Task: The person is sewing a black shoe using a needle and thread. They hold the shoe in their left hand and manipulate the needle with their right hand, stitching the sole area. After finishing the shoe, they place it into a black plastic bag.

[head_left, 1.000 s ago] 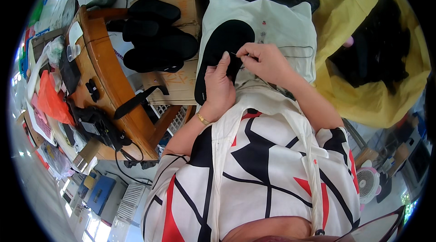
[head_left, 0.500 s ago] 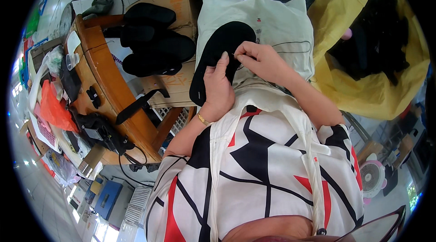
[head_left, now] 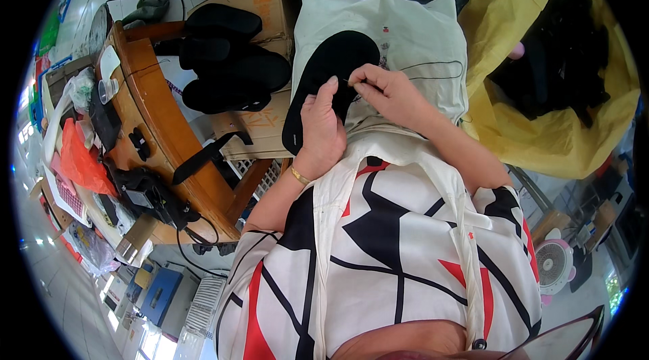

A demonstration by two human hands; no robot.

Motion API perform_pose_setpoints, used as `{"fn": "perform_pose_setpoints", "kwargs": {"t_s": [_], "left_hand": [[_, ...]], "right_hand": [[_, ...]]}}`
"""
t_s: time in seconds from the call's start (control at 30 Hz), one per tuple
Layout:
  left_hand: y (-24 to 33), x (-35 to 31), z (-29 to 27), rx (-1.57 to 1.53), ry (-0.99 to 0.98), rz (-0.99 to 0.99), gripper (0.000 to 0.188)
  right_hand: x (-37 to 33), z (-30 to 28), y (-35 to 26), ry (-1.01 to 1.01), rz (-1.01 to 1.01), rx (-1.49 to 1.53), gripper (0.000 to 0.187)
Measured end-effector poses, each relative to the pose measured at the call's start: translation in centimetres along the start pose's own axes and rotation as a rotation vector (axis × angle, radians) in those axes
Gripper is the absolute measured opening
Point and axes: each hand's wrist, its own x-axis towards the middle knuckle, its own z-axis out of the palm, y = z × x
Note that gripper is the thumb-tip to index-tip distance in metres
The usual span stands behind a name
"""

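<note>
A black slipper, with a small pale mark near its lower end, lies slantwise over a white cloth in front of me. My left hand is closed on the slipper's near right edge, thumb on top and the other fingers mostly hidden. Beside that thumb, my right hand pinches a thin needle with thumb and forefinger, its tip pointing at the slipper. Dark thread loops out on the cloth to the right of this hand.
Several black slippers are piled on a cardboard box at the left. Next to it stands a wooden table with a red plastic bag beyond. A yellow sack holding black pieces is at the right.
My left hand has shifted slightly, its thumb a little further left on the slipper. The slipper has moved a touch upward; my right hand keeps its pinch in nearly the same spot.
</note>
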Motion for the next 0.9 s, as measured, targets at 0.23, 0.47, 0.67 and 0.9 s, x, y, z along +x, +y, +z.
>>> {"fn": "perform_pose_setpoints", "kwargs": {"t_s": [0.23,0.47,0.67,0.9], "left_hand": [[-0.9,-0.3,0.6,0.026,-0.044,0.105,0.015],[-2.0,0.1,-1.1,0.102,-0.161,0.145,0.022],[-2.1,-0.2,-0.3,0.230,-0.146,0.204,0.014],[-2.5,0.3,-0.9,0.442,-0.165,0.208,0.014]], "right_hand": [[0.4,2.0,-0.7,0.182,0.031,-0.093,0.014],[1.7,0.0,-2.0,0.029,0.124,-0.045,0.014],[2.4,-0.9,-1.7,0.150,-0.186,-0.415,0.011],[3.3,-1.7,-1.6,0.274,0.145,0.367,0.014]]}}
